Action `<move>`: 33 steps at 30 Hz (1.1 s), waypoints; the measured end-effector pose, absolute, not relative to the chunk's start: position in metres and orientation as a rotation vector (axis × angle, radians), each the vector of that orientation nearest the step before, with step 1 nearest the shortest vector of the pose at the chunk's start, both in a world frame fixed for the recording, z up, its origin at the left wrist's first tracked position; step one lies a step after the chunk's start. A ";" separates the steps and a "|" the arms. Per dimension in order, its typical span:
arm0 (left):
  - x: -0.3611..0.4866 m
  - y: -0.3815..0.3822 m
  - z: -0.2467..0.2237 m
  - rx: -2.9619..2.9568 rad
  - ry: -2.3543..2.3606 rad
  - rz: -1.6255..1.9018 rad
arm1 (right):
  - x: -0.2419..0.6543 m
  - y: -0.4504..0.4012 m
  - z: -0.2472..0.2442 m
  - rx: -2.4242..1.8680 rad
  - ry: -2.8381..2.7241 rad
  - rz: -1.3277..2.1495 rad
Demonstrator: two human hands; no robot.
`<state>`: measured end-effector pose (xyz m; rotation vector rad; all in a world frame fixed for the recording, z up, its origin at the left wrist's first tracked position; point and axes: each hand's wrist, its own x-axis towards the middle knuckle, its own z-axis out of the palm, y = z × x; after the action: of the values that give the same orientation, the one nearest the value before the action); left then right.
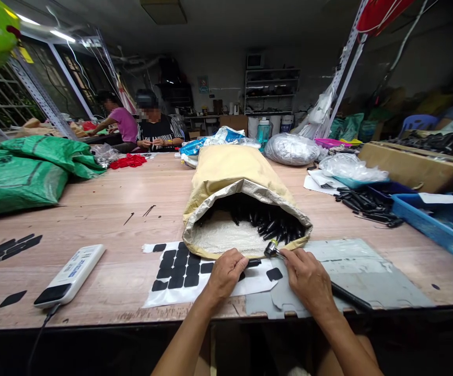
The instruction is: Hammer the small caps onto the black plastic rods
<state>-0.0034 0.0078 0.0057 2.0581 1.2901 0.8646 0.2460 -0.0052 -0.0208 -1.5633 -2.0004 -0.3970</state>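
Note:
My right hand (308, 279) grips a small hammer (350, 296). Its metal head with a yellow-green face is raised near the sack's mouth, and the black handle sticks out behind my hand to the right. Between the fingers of my left hand (228, 271) is a short, dark rod-like piece (254, 263), partly hidden by the fingers. Just beyond both hands lies a yellow sack (232, 169), its mouth facing me, with many black slender pieces (275, 225) inside. Under my left hand is a white sheet (153, 298) bearing black rounded squares (177, 269).
A grey board (391, 284) lies at right. A white power strip (71, 274) and green sack (18, 177) are at left. Blue basket (430, 224), loose black pieces (371, 206) and cardboard box (410, 162) stand right. Two people (158, 128) sit across the table.

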 end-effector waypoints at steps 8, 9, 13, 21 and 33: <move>-0.005 0.009 0.004 2.038 1.260 0.886 | 0.245 -0.006 -0.019 -1.587 -1.994 -0.394; -0.005 0.009 0.004 2.013 1.243 0.897 | 0.245 -0.006 -0.019 -1.594 -1.994 -0.387; -0.007 0.010 0.006 1.877 1.207 0.948 | 0.244 -0.007 -0.016 -1.610 -1.987 -0.359; -0.009 0.010 0.005 1.782 1.217 0.940 | 0.242 -0.009 -0.012 -1.617 -1.979 -0.322; -0.007 0.008 0.010 1.794 1.217 0.954 | 0.242 -0.009 -0.012 -1.622 -1.976 -0.316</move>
<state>-0.0067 0.0085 0.0102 1.7941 1.2165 0.9540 0.2416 -0.0087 -0.0120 -1.6218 -1.9759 -0.3156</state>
